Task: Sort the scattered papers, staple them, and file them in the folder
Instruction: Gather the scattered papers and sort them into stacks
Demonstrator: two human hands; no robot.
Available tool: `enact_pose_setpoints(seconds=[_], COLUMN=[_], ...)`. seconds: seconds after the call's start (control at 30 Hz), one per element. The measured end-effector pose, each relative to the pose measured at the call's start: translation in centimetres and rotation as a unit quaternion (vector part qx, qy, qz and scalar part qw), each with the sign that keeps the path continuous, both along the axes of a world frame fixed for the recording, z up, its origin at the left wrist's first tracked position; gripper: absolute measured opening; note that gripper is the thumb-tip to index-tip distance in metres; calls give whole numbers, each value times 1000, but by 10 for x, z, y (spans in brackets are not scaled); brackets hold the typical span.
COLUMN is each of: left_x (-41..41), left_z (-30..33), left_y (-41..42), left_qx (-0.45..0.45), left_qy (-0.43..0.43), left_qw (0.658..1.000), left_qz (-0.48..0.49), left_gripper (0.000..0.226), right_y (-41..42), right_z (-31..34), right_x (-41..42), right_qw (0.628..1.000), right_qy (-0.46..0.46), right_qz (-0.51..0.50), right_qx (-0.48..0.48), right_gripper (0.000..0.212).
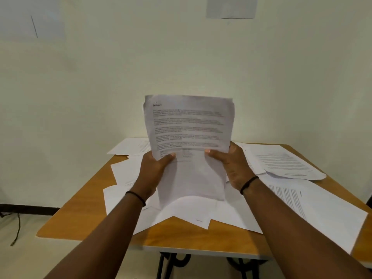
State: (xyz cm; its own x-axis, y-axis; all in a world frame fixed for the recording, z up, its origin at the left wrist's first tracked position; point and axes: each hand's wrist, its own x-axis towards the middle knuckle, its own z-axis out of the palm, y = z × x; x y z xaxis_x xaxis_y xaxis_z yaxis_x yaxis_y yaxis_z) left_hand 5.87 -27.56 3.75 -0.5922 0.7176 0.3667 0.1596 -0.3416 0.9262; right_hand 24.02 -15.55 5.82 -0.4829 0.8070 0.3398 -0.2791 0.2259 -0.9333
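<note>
I hold a stack of printed papers (pixel 189 125) upright above the wooden table (pixel 86 200). My left hand (pixel 153 170) grips the stack's left side low down, thumb on the front page. My right hand (pixel 231 164) grips its right side the same way. The bottom of the stack (pixel 191 182) stands among loose white sheets (pixel 181 212) scattered over the middle of the table. More printed sheets (pixel 281 162) lie at the right, and others (pixel 130 147) at the back left. No stapler or folder shows.
The table stands against a pale wall (pixel 181 57). A large printed sheet (pixel 314 210) hangs over the table's right front edge. A dark cable (pixel 17 228) lies on the floor at the left. A paper notice (pixel 231 7) hangs on the wall above.
</note>
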Motion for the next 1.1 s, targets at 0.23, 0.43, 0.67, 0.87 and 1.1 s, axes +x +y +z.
enact_pose_setpoints(seconds=[0.23,0.43,0.67,0.87,1.1], left_x=[-4,-12,-62,-55,-55], left_z=[-15,-29,-59,-83,-69], left_y=[2,-3,-11,-27,-12], left_qx=[-44,-114,-323,-395,-476], left_qy=[37,19,306,453,491], left_qw=[998,991,880,792,719], left_qz=[-38,-66,164,109,128], left_gripper=[18,31,63,90,81], right_y=[-5,-1,25,37,44], right_z=[-15,-20,-30,-83,-92], right_x=[-4,-2,14,24,20], right_qw=[1000,998,989,975,972], right_qy=[-25,-56,-130,-164,-168], right_qz=[-17,-31,-5,-5,13], right_qx=[7,6,-69,-153,-165], right_gripper=[33,24,35,38,47])
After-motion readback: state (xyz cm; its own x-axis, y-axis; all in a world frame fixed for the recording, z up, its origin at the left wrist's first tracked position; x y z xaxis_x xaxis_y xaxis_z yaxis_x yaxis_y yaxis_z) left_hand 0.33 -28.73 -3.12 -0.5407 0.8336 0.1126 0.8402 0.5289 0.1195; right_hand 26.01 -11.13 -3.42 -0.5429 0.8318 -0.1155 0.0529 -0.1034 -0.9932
